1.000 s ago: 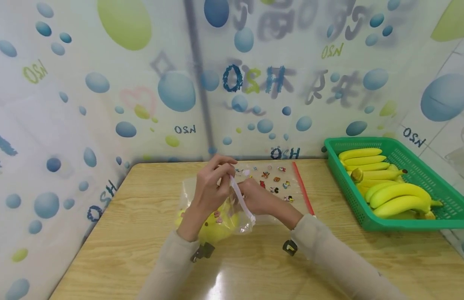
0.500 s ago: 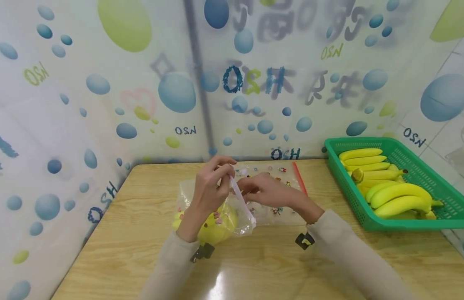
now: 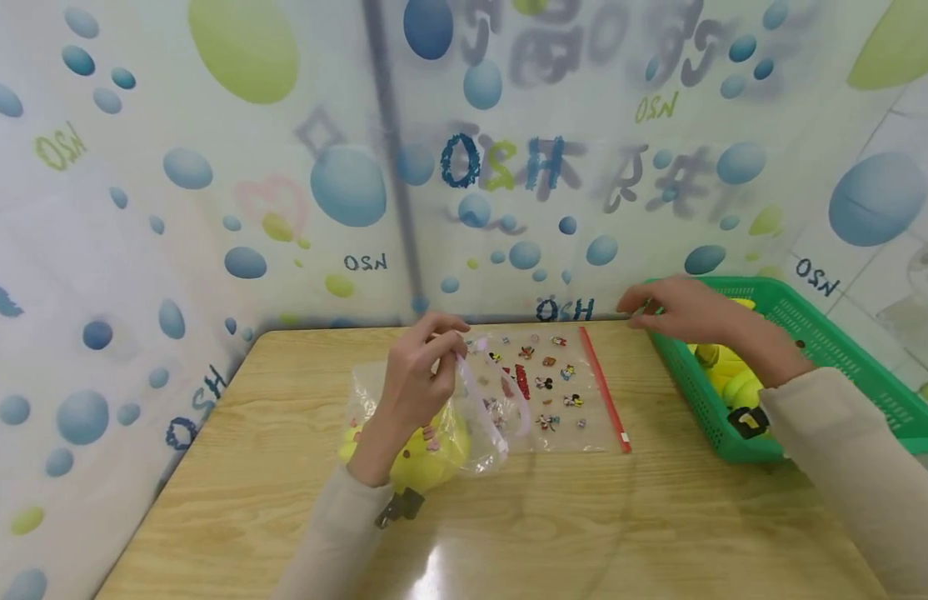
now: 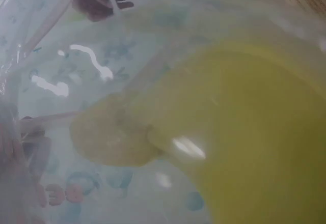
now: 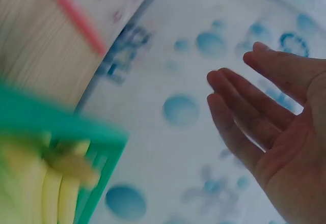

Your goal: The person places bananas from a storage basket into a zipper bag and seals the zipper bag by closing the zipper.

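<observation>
My left hand pinches the rim of a clear zip bag, just beside its white zip strip. Something yellow lies inside that bag on the table; the left wrist view shows a banana close up through the plastic. My right hand is in the air over the near left rim of a green basket. Its fingers are spread and hold nothing, as the right wrist view also shows. Bananas lie in the basket, partly hidden by my right forearm.
A second clear bag with cartoon prints and a red zip strip lies flat behind the first. The wooden table backs onto a patterned curtain.
My right hand has come out of the bag's mouth and swung right to the basket, with nothing in it. My left hand keeps its pinch on the bag's rim.
</observation>
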`<state>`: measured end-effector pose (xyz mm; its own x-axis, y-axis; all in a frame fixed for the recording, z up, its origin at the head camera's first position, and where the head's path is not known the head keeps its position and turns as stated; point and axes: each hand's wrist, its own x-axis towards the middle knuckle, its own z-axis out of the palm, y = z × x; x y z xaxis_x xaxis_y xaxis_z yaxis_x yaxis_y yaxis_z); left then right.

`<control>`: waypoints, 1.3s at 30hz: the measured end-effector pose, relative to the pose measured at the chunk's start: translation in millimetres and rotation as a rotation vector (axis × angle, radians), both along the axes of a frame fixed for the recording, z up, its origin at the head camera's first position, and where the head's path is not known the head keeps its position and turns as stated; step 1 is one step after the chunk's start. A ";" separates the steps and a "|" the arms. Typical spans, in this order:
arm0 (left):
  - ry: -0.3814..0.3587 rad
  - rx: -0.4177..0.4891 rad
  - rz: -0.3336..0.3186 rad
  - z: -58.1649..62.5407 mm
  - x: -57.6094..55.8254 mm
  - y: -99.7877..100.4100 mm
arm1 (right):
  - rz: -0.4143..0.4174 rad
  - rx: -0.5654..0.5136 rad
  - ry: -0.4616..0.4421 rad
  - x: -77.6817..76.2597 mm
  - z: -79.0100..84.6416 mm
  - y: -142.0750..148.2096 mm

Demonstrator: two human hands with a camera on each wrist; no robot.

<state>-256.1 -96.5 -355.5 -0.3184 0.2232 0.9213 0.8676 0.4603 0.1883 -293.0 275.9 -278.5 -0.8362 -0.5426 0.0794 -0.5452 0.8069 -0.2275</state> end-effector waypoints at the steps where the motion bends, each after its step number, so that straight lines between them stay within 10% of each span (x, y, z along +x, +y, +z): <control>1: 0.001 -0.003 0.001 0.0 -0.2 -0.1 | -0.016 0.041 0.003 -4.1 1.2 12.1; 17: -0.001 -0.011 -0.012 -1.4 -2.3 -1.7 | -0.065 0.184 -0.394 -26.4 -27.4 96.6; 26: -0.010 -0.014 0.000 -0.4 -0.3 -1.7 | -0.057 0.183 -0.145 -27.6 -27.6 107.5; 39: 0.012 0.006 -0.012 -1.4 -0.8 -1.1 | -0.122 0.237 0.146 -18.1 17.9 114.8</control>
<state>-256.9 -97.6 -356.9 -0.3049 0.2210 0.9264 0.8752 0.4485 0.1811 -311.1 390.7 -260.6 -0.8856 -0.4563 0.0870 -0.4537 0.8898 0.0489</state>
